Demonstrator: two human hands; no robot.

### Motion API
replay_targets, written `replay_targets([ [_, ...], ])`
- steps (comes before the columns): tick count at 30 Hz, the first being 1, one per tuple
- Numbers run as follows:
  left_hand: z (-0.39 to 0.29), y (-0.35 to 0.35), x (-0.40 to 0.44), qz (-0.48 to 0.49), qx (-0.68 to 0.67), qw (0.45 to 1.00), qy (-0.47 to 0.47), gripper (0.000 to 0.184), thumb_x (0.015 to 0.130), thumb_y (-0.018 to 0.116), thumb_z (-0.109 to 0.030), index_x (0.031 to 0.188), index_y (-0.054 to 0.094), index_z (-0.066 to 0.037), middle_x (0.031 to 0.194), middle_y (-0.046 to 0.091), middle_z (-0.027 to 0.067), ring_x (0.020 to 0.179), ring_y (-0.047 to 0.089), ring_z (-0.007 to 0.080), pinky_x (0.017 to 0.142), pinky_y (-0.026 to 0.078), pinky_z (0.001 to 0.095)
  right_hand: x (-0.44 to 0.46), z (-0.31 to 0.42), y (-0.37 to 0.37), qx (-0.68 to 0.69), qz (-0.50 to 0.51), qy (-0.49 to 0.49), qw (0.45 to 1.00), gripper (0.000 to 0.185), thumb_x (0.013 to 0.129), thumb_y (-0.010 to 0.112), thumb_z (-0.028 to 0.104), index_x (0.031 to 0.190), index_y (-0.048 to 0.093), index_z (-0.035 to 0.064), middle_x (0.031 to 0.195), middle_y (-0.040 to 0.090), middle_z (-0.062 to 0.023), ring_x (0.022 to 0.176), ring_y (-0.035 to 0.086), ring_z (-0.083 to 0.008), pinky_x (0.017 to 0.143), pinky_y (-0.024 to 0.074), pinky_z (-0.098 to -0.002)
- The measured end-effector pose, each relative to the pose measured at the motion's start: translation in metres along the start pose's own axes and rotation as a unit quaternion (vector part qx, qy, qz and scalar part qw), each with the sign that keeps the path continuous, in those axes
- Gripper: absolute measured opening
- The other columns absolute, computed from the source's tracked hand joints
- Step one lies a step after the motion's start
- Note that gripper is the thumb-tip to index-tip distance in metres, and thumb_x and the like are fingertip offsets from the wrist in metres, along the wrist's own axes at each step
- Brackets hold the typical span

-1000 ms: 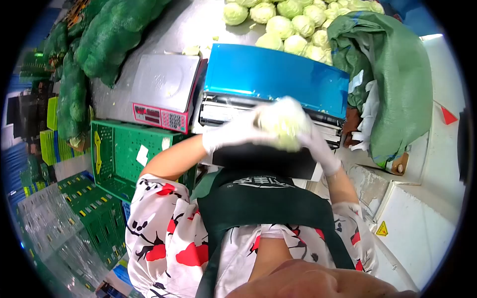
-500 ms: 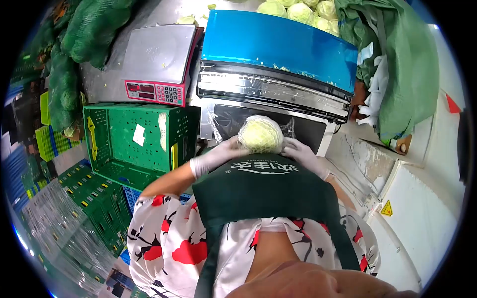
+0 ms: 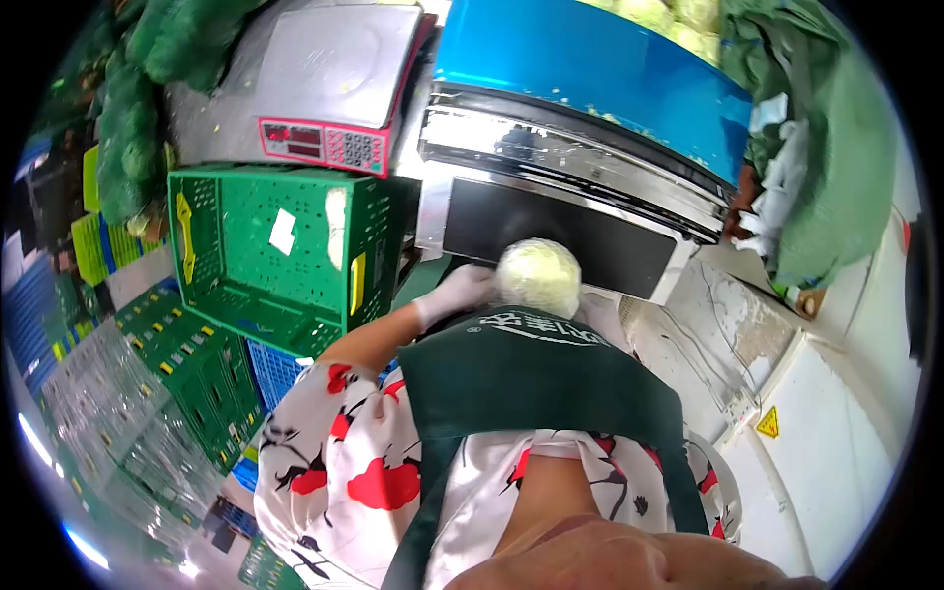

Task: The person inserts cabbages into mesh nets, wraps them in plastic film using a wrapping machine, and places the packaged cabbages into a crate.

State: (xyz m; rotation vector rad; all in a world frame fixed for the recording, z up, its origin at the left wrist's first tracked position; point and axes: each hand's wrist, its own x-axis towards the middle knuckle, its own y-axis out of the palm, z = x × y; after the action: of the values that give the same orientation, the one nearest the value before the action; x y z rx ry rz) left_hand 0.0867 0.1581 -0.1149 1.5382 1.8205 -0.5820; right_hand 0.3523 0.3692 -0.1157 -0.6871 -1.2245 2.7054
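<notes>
A round pale green cabbage point(image 3: 539, 275), glossy with clear plastic film, is held close against the front of the dark green apron point(image 3: 541, 379). My left hand point(image 3: 466, 292), in a white glove, presses its curled fingers to the left side of the cabbage. On the other side my right hand point(image 3: 602, 317), also gloved, is against the cabbage; the apron and cabbage hide most of its fingers. Just beyond them lies the dark plate point(image 3: 560, 231) of a wrapping machine with a blue cover point(image 3: 590, 84).
Left of the machine stands a scale with a red frame point(image 3: 334, 69). Nearer sits a green crate point(image 3: 265, 246) holding a white paper. More cabbages point(image 3: 678, 20) lie behind the blue cover. Green net sacks point(image 3: 128, 147) are at far left, a green sheet point(image 3: 846, 187) at right.
Both hands have drawn the cabbage back off the dark plate towards the apron. Loose film seen at its sides before no longer shows. The view has shifted.
</notes>
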Motion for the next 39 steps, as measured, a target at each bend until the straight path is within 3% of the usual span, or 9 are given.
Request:
replay_targets([
  [3,-0.020,0.019,0.030,0.019,0.297,0.901,0.315,0.021,0.083,0.066,-0.024,0.093,0.070,-0.006,0.079,0.068,0.0198,0.077,0.069,0.0364,0.068,0.055,0.0460,0.049,0.045,0.009,0.159,0.089,0.023,0.983,0.017,0.091,0.061,0.019,0.097,0.068,0.0049,0.088,0.068,-0.0105,0.079,0.065,-0.0248,0.069,0.0509,-0.0380],
  [9,-0.123,-0.015,0.002,-0.171,0.412,0.724,0.525,0.013,0.085,0.064,-0.015,0.096,0.064,-0.008,0.061,0.060,0.0043,0.052,0.062,0.0234,0.046,0.050,0.0353,0.078,0.078,-0.040,0.211,0.177,-0.072,0.959,0.018,0.089,0.063,0.017,0.101,0.068,0.0051,0.094,0.068,-0.0122,0.085,0.066,-0.0257,0.075,0.0515,-0.0363],
  [11,-0.166,-0.016,-0.004,-0.234,0.155,0.753,0.595,0.023,0.084,0.065,-0.005,0.107,0.062,-0.007,0.056,0.053,-0.0005,0.043,0.052,0.0159,0.043,0.044,0.0304,0.087,0.090,-0.061,0.220,0.193,-0.103,0.951,0.019,0.089,0.064,0.017,0.103,0.068,0.0052,0.095,0.069,-0.0127,0.086,0.066,-0.0260,0.076,0.0517,-0.0358],
  [15,-0.226,-0.005,-0.044,-0.095,-0.093,0.914,0.383,0.036,0.089,0.068,-0.016,0.122,0.060,-0.005,0.088,0.063,0.0047,0.075,0.059,0.0104,0.068,0.048,0.0262,0.106,0.120,-0.109,0.220,0.183,-0.163,0.944,0.021,0.088,0.066,0.016,0.106,0.068,0.0053,0.099,0.069,-0.0138,0.090,0.067,-0.0266,0.080,0.0521,-0.0347],
  [18,-0.184,-0.013,-0.018,0.196,-0.103,0.883,0.414,0.048,0.101,0.050,-0.031,0.140,0.051,-0.004,0.140,0.053,0.0127,0.134,0.043,0.0242,0.113,0.033,0.0362,0.101,0.131,-0.137,0.189,0.052,-0.156,0.968,0.023,0.087,0.067,0.015,0.108,0.068,0.0054,0.102,0.069,-0.0146,0.093,0.067,-0.0270,0.083,0.0524,-0.0339],
  [22,-0.128,-0.046,-0.043,0.301,-0.365,0.841,0.262,0.072,0.091,0.054,-0.047,0.142,0.043,0.003,0.143,0.050,0.0210,0.132,0.048,0.0333,0.110,0.040,0.0478,0.101,0.098,-0.178,0.056,-0.351,0.096,0.930,0.029,0.091,0.066,0.014,0.117,0.064,0.0041,0.108,0.068,-0.0161,0.096,0.066,-0.0275,0.085,0.0515,-0.0350],
  [31,-0.044,-0.170,-0.134,-0.494,-0.519,0.648,0.259,0.070,0.093,0.033,-0.055,0.132,0.053,-0.001,0.120,0.063,0.0181,0.110,0.062,0.0335,0.094,0.054,0.0472,0.210,-0.017,-0.341,-0.212,-0.597,0.154,0.758,0.080,0.089,0.069,0.036,0.149,0.028,0.0001,0.132,0.050,-0.0289,0.122,0.051,-0.0414,0.101,0.0439,-0.0465],
  [34,0.086,-0.248,-0.130,-0.503,-0.506,0.653,0.255,0.071,0.094,0.035,-0.058,0.137,0.049,-0.003,0.128,0.059,0.0170,0.116,0.059,0.0330,0.097,0.052,0.0474,0.222,-0.056,-0.357,-0.313,-0.461,0.255,0.790,0.045,0.098,0.054,0.029,0.141,0.048,0.0216,0.101,0.066,-0.0128,0.086,0.066,-0.0344,0.068,0.0541,-0.0450],
  [39,0.156,-0.262,-0.110,-0.610,-0.480,0.624,0.090,0.060,0.097,0.055,-0.045,0.138,0.051,-0.001,0.139,0.054,0.0147,0.124,0.054,0.0283,0.106,0.043,0.0427,0.191,-0.019,-0.397,-0.214,-0.628,0.024,0.748,0.033,0.097,0.053,0.010,0.129,0.063,0.0154,0.106,0.067,-0.0114,0.094,0.066,-0.0269,0.084,0.0528,-0.0379],
])
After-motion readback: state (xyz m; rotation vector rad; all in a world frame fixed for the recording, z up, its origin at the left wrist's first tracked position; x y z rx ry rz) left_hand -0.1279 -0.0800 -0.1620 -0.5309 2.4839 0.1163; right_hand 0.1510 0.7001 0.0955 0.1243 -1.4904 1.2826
